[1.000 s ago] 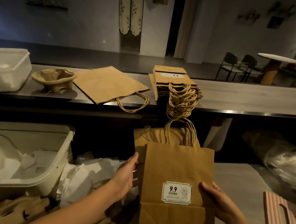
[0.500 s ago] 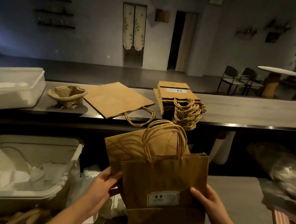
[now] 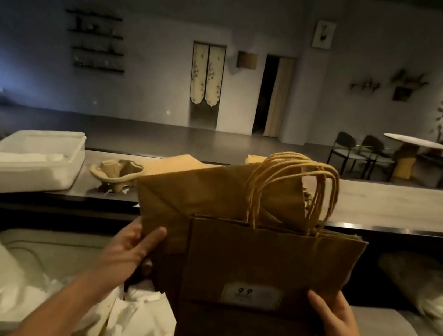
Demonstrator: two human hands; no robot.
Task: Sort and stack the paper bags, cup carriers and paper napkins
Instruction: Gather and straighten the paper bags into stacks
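While the paper bags [image 3: 259, 260] are held upright, handles up, fingers of the left hand [image 3: 130, 251] clamp their left edge and those of the right hand [image 3: 332, 320] the right edge. 1 cup carrier [image 3: 115, 172] sits on the surface [image 3: 392, 207] behind.

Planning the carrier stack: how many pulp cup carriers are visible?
1: the beige moulded pulp cup carrier on the dark counter, left side. The held brown paper bags may hide others.

A white plastic tub [image 3: 26, 178] sits on the long counter [image 3: 392, 207], and beyond it dark chairs [image 3: 347, 152] stand beside a round table [image 3: 415, 141].
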